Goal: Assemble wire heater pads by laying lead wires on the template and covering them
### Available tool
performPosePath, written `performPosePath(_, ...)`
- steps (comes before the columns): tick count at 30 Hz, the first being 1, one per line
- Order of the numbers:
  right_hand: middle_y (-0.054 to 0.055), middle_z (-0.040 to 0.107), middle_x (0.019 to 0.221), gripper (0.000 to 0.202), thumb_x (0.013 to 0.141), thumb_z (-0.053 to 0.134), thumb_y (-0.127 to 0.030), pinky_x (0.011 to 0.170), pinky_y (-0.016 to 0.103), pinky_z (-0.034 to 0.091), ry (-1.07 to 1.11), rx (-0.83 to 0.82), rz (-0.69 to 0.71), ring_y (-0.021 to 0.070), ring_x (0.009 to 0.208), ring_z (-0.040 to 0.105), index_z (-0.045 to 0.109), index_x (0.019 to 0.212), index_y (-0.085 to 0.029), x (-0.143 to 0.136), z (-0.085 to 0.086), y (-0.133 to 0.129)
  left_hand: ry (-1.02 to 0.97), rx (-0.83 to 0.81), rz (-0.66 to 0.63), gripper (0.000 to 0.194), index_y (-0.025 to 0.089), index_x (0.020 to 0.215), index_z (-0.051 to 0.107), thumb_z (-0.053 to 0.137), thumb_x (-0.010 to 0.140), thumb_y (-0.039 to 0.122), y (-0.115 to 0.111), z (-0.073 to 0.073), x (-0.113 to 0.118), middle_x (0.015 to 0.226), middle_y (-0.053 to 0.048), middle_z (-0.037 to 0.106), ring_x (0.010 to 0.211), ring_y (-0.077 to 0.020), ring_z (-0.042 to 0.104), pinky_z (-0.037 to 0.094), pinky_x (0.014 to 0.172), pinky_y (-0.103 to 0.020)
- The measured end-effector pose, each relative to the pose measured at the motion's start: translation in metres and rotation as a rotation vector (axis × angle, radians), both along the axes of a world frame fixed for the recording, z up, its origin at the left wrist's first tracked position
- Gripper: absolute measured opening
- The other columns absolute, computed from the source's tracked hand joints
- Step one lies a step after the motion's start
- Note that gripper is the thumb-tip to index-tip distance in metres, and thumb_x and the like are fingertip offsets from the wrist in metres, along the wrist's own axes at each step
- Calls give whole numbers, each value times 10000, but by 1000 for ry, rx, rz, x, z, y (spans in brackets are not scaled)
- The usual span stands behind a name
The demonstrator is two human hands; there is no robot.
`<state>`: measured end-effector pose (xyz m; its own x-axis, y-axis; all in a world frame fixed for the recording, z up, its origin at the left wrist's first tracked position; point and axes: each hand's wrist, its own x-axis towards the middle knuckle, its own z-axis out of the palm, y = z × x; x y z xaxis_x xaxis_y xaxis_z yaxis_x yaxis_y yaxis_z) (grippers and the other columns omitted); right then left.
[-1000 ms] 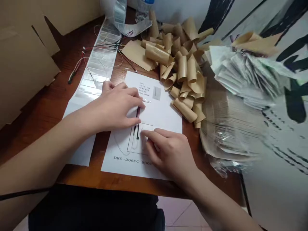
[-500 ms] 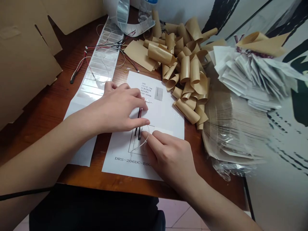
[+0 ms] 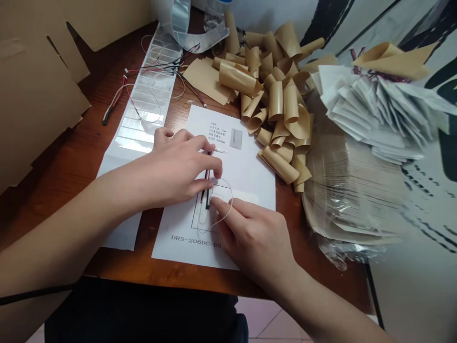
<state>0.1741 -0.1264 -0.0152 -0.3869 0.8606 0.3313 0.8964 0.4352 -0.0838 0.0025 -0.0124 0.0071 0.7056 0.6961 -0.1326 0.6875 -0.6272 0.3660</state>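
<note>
A printed paper sheet (image 3: 257,176) lies before me, with a drawn rectangle and the letters "DRS-206DC". Over its middle, my left hand (image 3: 182,164) bends its fingers, with thumb and index close together at the thin white wire (image 3: 231,193). Beneath that hand run red and black wires, and their black-sleeved ends (image 3: 207,202) rest inside the rectangle. My right hand (image 3: 257,233) is closed, its index fingertip against the white wire beside the black sleeves; its thumb is mostly hidden. Between the hands the white wire bows out in a loop.
Left of the sheet lies a label strip (image 3: 124,147) with loose wire sets (image 3: 132,95) on and beside it. Many curled brown papers (image 3: 274,102) are heaped behind. To the right stand bagged stacked papers (image 3: 353,186) and white slips (image 3: 378,109). Cardboard (image 3: 35,95) borders the left.
My left thumb and index have drawn closer together. The white wire's loop has swung out to the right and grown wider. My right hand has hardly moved.
</note>
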Motion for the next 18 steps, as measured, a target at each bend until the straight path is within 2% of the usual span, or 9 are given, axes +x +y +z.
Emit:
performPosePath(5, -25, 557, 547, 268, 935, 481, -132, 487, 269, 220, 12, -1, -9, 107, 494, 416, 739, 870, -164, -1, 1, -1, -5, -41, 13, 191, 340, 1009, 734, 567, 931, 391, -2, 0, 1, 1364, -32, 554, 1230, -332, 428, 199, 1052, -581)
performPosePath(18, -25, 531, 528, 263, 944, 492, -155, 479, 266, 227, 36, -13, -44, 104, 486, 396, 737, 851, -171, -2, 3, -2, -11, 25, 38, 181, 280, 872, 746, 574, 918, 318, -5, -4, 6, 1358, -49, 555, 1212, -326, 403, 235, 1006, -567)
